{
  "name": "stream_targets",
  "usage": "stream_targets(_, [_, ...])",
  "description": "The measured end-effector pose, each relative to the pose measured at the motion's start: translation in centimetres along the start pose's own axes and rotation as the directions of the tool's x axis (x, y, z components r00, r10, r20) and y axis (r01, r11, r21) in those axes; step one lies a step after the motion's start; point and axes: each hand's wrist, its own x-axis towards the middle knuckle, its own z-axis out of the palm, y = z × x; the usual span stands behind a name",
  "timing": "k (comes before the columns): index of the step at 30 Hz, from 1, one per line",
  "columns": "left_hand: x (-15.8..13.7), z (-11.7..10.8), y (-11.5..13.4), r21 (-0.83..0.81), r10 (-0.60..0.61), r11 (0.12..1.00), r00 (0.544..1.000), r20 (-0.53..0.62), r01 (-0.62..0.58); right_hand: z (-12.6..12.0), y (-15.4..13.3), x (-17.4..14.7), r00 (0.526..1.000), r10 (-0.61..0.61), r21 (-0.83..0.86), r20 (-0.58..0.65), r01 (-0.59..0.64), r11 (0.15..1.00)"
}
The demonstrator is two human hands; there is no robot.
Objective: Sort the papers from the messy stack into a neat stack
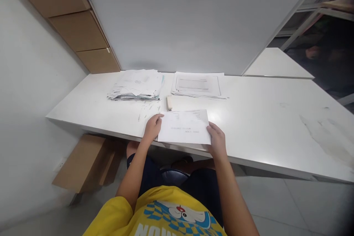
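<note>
A white printed sheet of paper (184,127) is held level over the front edge of the desk. On its left edge my left hand (153,127) is closed, thumb on top. My right hand (217,138) grips the right edge, with the thumb above and the fingers hidden beneath. I cannot tell whether it is one sheet or several. Just beyond the paper lies a small beige stapler (169,103). Behind it to the left is a thick, uneven pile of papers (135,83); to the right is a neater, lower stack of printed sheets (197,84).
The white desk (257,118) runs wide to both sides, with a grey partition (177,18) at its back. Cardboard boxes (80,31) are stacked at the left wall. Another cardboard box (80,164) sits below the desk at left. Dark shelving (318,33) stands at far right.
</note>
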Motion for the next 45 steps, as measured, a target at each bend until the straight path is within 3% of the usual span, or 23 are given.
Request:
stream_targets(6, [0.0,0.3,0.6,0.276,0.126,0.949,0.986,0.113,-0.153,-0.6,0.5,1.2,1.000,0.009,0.036,0.019,-0.010,0.999])
stream_targets(9, [-0.1,0.6,0.8,0.378,0.150,0.909,0.984,0.096,-0.176,-1.2,0.1,3.1,0.995,0.079,0.027,0.063,-0.081,0.996])
stream_targets(16, [-0.3,1.3,0.3,0.371,0.189,0.912,0.982,-0.006,-0.173,-3.6,-1.7,8.9,1.000,0.002,-0.152,-0.023,-0.006,0.988])
stream_targets(21, [1.5,1.3,0.8,0.372,0.032,0.928,0.999,-0.001,-0.030,-3.7,-1.2,8.1,0.992,-0.123,-0.225,-0.003,0.119,0.967])
stream_targets(23, [2.9,1.3,1.1,0.357,0.025,0.934,1.000,-0.013,-0.018,-3.6,-1.2,7.5,0.988,-0.154,-0.274,0.026,0.156,0.949])
stream_targets(25, [4.4,1.4,1.1,0.343,0.128,0.931,0.992,0.009,-0.123,-3.4,-1.4,7.0,0.982,-0.181,-0.302,0.051,0.188,0.935])
stream_targets(28, [7.0,1.6,1.0,0.309,0.326,0.889,0.941,0.091,-0.338,-3.2,-1.8,6.5,0.972,-0.223,-0.333,0.073,0.235,0.913])
stream_targets(30, [8.8,1.8,0.9,0.280,0.370,0.877,0.920,0.129,-0.391,-3.1,-1.9,6.4,0.967,-0.240,-0.354,0.081,0.253,0.900])
stream_targets(36, [13.0,2.7,1.2,0.211,0.137,0.964,0.982,0.127,-0.161,-2.9,-1.9,6.4,0.980,-0.184,-0.399,0.069,0.196,0.896])
stream_targets(45, [12.7,2.9,1.4,0.180,0.123,0.972,0.981,0.150,-0.149,-3.0,-2.9,5.1,0.977,-0.178,-0.434,0.115,0.211,0.876])
